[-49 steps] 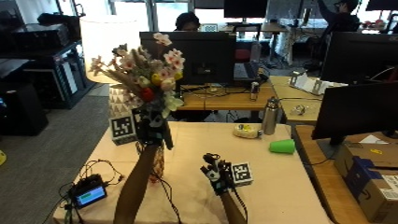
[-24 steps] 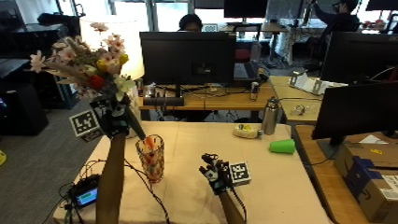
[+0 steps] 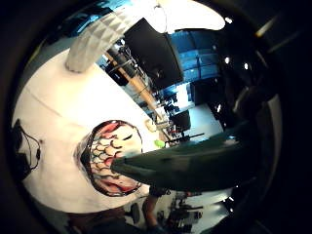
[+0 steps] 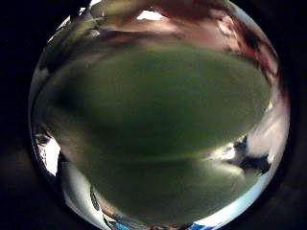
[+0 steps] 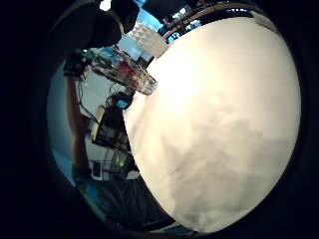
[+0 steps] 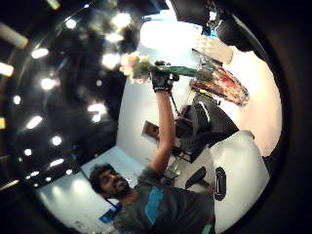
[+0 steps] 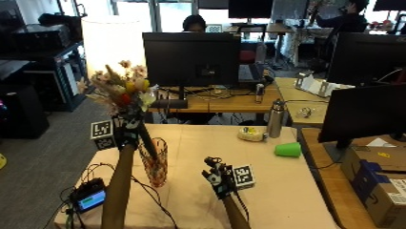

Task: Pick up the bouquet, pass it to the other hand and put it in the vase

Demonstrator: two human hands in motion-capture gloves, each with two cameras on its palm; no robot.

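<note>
Left hand [image 7: 125, 130] raised, gripping bouquet [image 7: 122, 91] above vase [image 7: 155, 162]

Black glove on the left hand [image 7: 126, 129], black glove on the right hand [image 7: 218, 178], forearms bare; a grey T-shirt [image 6: 165, 209] with a blue patch.

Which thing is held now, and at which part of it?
The left hand grips the bouquet at its stems, just below the flowers, with the stem ends over the vase. The right hand holds nothing.
</note>
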